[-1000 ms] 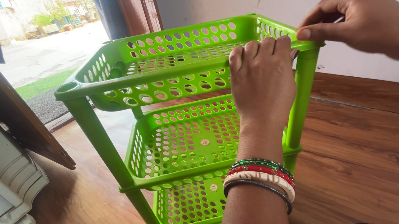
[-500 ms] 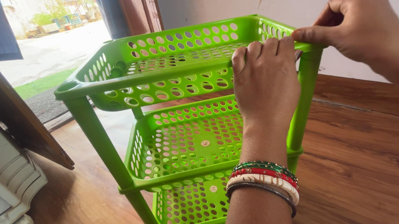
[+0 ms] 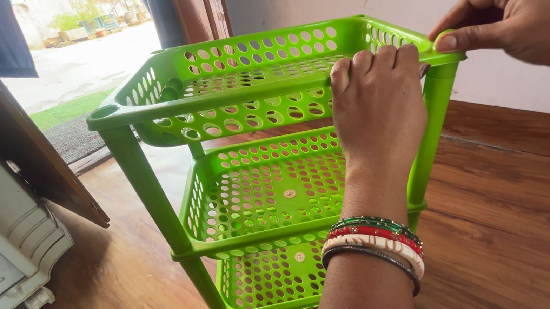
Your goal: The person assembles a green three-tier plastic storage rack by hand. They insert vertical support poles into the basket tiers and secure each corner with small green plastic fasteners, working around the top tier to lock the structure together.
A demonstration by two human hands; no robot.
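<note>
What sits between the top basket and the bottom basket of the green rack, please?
In the head view, a middle basket, perforated like the others, sits between the top basket and bottom basket, joined by green corner posts.

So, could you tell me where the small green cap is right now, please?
In the head view the cap is at upper right, pinched by the right hand on the rack's near right corner post, just right of the left hand.

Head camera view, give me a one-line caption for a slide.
Left hand grips the top rim of a green perforated plastic three-tier rack while the right hand pinches its corner.
</note>
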